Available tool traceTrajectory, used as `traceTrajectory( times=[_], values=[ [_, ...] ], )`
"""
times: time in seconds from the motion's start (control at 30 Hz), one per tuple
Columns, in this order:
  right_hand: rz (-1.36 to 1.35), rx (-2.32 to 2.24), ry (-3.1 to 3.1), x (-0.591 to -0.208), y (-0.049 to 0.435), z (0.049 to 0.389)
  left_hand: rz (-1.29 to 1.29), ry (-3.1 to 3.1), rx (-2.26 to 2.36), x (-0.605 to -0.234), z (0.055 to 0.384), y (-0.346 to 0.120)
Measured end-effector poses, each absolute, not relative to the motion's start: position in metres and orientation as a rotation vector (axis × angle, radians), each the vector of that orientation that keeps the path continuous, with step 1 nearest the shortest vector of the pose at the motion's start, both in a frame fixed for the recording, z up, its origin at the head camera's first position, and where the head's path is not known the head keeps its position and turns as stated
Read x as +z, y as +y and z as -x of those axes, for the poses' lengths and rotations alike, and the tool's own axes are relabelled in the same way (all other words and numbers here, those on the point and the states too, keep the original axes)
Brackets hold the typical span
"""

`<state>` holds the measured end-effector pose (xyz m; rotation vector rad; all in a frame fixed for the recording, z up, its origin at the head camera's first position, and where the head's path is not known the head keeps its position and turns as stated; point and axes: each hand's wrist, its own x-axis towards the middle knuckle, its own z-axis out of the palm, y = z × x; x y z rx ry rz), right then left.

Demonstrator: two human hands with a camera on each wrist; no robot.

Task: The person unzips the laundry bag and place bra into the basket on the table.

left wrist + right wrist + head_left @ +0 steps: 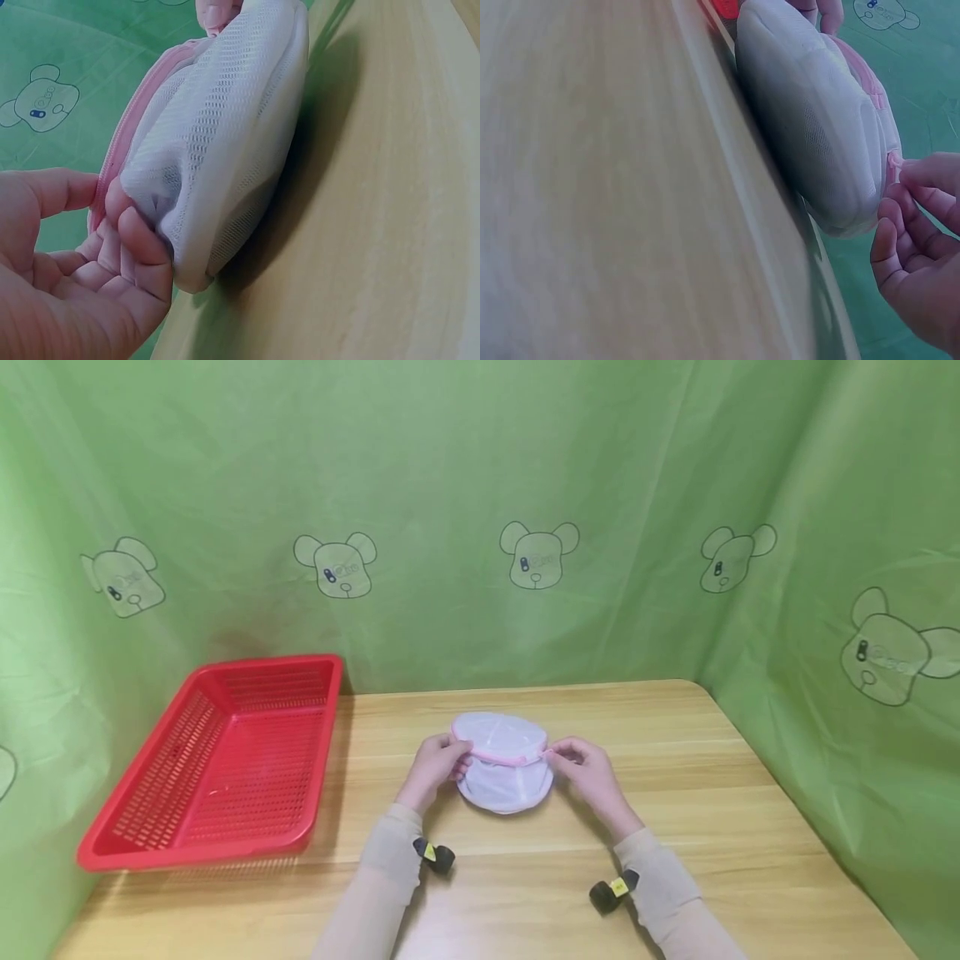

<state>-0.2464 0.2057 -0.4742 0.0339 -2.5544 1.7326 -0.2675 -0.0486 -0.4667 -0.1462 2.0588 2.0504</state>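
Note:
A white mesh laundry bag [504, 789] with a pink zipper [498, 759] across its top is between both hands over the table. The left hand [437, 764] pinches the zipper band at the bag's left end; in the left wrist view its thumb and fingers [139, 240] grip the pink edge and the mesh beside it. At the other end the right hand [588, 770] pinches the zipper's end. The right wrist view shows the right thumb and index finger [930, 172] at a small pink tab. The bag looks rounded and puffed out; its inside is hidden.
A red perforated plastic basket [318, 760] stands on the left side of the wooden table [675, 877]. Green curtain [450, 460] with bear-head prints hangs behind the table and along both sides. Black wrist cameras [444, 859] are strapped over the sleeves.

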Motion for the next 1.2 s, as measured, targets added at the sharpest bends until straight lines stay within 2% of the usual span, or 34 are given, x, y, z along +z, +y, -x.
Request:
traceTrajectory(
  times=[0.3, 0.63, 1.2],
  values=[
    [-0.021, 1.857, -2.536, -0.479, 0.207, 0.247, 0.062, 1.996, 2.068, -0.47, 0.268, -0.052],
    [-0.043, 2.233, -2.381, -0.493, 0.212, 0.253, -0.016, 1.833, 2.132, -0.484, 0.274, -0.06],
    [-0.018, 2.248, -2.383, -0.491, 0.213, 0.254, -0.041, 1.75, 2.128, -0.49, 0.275, -0.067]
  ],
)
